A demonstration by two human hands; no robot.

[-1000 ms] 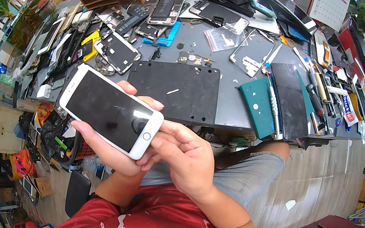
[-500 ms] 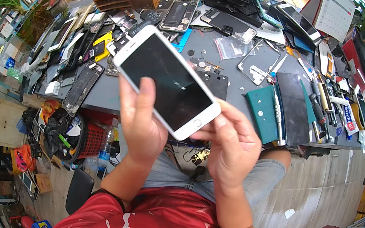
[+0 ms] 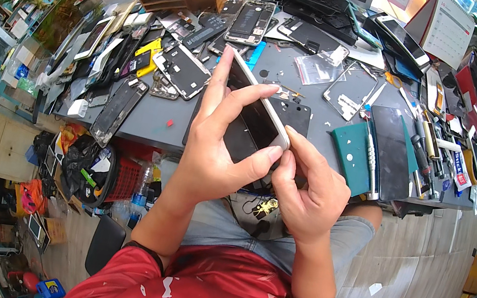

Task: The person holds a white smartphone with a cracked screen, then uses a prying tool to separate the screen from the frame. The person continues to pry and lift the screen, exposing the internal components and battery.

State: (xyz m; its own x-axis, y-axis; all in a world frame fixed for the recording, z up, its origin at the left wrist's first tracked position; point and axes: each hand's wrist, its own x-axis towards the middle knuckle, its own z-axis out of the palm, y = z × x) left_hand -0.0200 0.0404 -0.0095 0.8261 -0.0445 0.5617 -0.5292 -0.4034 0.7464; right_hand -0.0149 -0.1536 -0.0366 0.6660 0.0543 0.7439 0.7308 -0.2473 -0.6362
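Note:
A white-framed smartphone (image 3: 260, 121) is held up over the desk's front edge, tilted so that its long side edge faces up and only part of its dark screen shows. My left hand (image 3: 206, 159) grips it, with fingers reaching up along the phone and the thumb at its lower end. At the bottom corner, my right hand (image 3: 311, 197) pinches the phone between thumb and bent fingers. Behind it on the desk lies a dark flat panel (image 3: 290, 117), partly hidden by the phone and my left hand.
Phone housings (image 3: 250, 22) and loose parts crowd the grey desk (image 3: 162, 111). To the right lie a green pad (image 3: 351, 159), a screwdriver (image 3: 372, 163), a black panel (image 3: 389, 153) and several tools. A red basket (image 3: 123, 180) stands below the desk at left.
The phone has turned from showing its screen to nearly edge-on. My left fingers have swung up along it, and its thumb has come down to the lower end. My right hand stays at the bottom corner.

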